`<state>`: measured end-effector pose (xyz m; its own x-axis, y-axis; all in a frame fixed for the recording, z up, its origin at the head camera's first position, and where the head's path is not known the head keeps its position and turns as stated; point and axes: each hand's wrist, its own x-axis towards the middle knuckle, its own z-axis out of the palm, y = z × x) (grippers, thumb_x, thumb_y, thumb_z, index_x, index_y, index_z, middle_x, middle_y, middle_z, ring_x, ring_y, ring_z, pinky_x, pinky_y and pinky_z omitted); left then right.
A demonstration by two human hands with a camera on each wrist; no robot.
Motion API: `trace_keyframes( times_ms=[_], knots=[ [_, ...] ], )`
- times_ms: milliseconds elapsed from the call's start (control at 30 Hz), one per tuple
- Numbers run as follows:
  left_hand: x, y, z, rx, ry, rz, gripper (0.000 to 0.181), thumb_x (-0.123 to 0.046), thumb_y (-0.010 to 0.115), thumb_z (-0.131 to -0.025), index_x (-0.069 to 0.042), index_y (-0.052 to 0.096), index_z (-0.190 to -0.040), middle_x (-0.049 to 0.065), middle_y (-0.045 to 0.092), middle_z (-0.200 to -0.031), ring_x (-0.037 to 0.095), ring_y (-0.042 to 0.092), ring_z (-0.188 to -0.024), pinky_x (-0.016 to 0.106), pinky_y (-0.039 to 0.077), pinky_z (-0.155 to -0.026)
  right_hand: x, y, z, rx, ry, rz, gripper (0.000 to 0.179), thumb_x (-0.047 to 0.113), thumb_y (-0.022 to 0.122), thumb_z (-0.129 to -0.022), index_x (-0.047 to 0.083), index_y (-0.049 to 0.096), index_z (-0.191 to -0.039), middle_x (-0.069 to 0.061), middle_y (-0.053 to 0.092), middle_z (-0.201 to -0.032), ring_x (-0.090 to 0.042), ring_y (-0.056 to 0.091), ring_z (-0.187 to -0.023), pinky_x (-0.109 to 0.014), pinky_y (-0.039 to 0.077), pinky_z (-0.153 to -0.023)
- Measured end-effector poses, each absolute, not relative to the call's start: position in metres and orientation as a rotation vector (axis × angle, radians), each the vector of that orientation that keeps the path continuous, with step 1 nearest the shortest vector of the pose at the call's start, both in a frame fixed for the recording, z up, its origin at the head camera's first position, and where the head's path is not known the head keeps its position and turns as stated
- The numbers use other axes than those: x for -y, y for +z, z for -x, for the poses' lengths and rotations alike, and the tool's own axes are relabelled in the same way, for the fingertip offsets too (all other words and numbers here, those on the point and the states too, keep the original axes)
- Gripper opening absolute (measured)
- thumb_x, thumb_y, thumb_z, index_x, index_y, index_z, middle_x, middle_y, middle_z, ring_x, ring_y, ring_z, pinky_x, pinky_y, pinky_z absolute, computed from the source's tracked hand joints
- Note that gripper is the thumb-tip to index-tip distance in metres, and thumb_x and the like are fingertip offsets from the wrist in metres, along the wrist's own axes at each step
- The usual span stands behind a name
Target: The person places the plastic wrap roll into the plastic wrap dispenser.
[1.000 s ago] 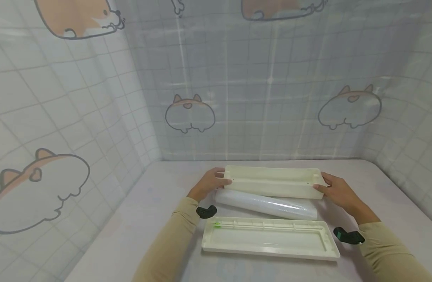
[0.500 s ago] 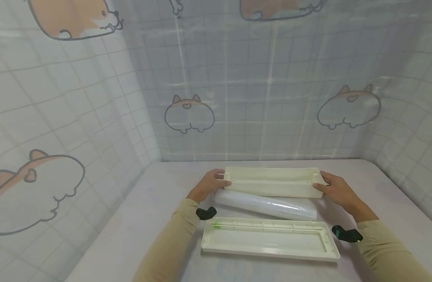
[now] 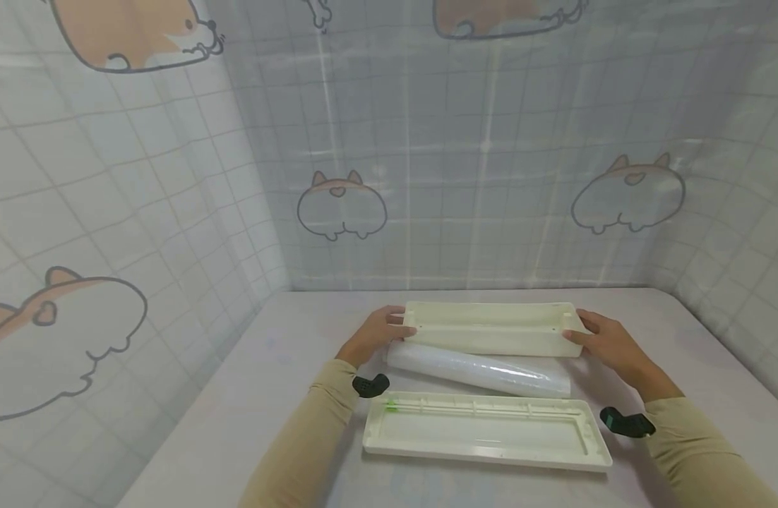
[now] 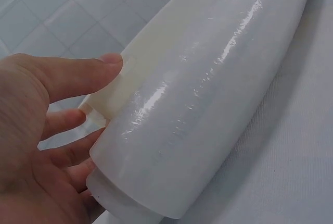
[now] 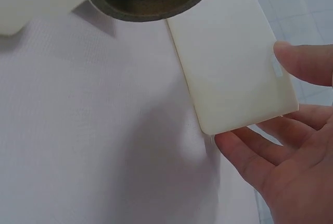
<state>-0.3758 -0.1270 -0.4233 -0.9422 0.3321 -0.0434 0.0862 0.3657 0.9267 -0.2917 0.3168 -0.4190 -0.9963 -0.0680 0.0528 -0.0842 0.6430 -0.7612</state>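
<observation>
A long cream plastic box (image 3: pixel 491 346) is held at its two ends, its hollow side facing up and toward me. My left hand (image 3: pixel 378 331) grips the left end, thumb on the near wall; in the left wrist view the box's edge (image 4: pixel 119 83) lies under that thumb. My right hand (image 3: pixel 611 343) pinches the other end, with the thumb over the edge and fingers below, as the right wrist view shows. Just in front of the box lies a roll of clear plastic film (image 3: pixel 478 368), its dark hollow core (image 5: pixel 151 0) seen from the right.
A shallow cream lid (image 3: pixel 452 427) lies nearest me, inner side up, with a rail and a small green slider (image 3: pixel 391 407) along its far edge. The pale table (image 3: pixel 249 409) is enclosed by a patterned curtain (image 3: pixel 478 212) at the back and sides.
The box's left end has dipped very slightly, so the box sits more level. Both hands keep their hold; the roll and lid stay where they were.
</observation>
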Motion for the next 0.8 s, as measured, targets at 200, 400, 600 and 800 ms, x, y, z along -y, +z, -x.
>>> trace_keyframes(
  times_ms=[200, 400, 600, 800],
  knots=[
    [0.1259, -0.4208, 0.3736, -2.396, 1.626, -0.383, 0.076, -0.029, 0.081, -0.086, -0.007, 0.044, -0.148, 0.019, 0.053, -0.141, 0.026, 0.065, -0.108, 0.048, 0.043, -0.107, -0.3185, -0.4206, 0.2890, 2.801, 1.361, -0.139, 0.082, 0.038, 0.061, -0.101, -0.011, 0.022, -0.153, -0.039, 0.030, -0.151, -0.048, 0.056, -0.119, -0.059, 0.048, -0.097],
    [0.1253, -0.4219, 0.3745, -2.390, 1.644, -0.388, 0.073, -0.025, 0.079, -0.088, -0.005, 0.044, -0.148, 0.020, 0.055, -0.139, 0.026, 0.065, -0.109, 0.047, 0.045, -0.105, -0.3196, -0.4216, 0.2876, 2.780, 1.405, -0.141, 0.081, 0.038, 0.061, -0.101, -0.012, 0.023, -0.152, -0.038, 0.031, -0.150, -0.046, 0.056, -0.121, -0.051, 0.053, -0.094],
    [0.1265, -0.4251, 0.3754, -2.393, 1.653, -0.383, 0.072, -0.024, 0.080, -0.087, -0.004, 0.045, -0.147, 0.021, 0.056, -0.137, 0.028, 0.065, -0.109, 0.048, 0.045, -0.104, -0.3195, -0.4248, 0.2873, 2.792, 1.400, -0.102, 0.081, 0.039, 0.060, -0.101, -0.013, 0.024, -0.151, -0.039, 0.031, -0.150, -0.043, 0.064, -0.110, -0.058, 0.049, -0.097],
    [0.1275, -0.4265, 0.3747, -2.403, 1.647, -0.350, 0.071, -0.027, 0.080, -0.087, -0.007, 0.046, -0.147, 0.018, 0.056, -0.138, 0.026, 0.065, -0.110, 0.047, 0.046, -0.104, -0.3171, -0.4266, 0.2851, 2.809, 1.397, -0.050, 0.083, 0.041, 0.059, -0.101, -0.012, 0.021, -0.152, -0.040, 0.030, -0.150, -0.042, 0.065, -0.108, -0.061, 0.046, -0.099]
  ],
)
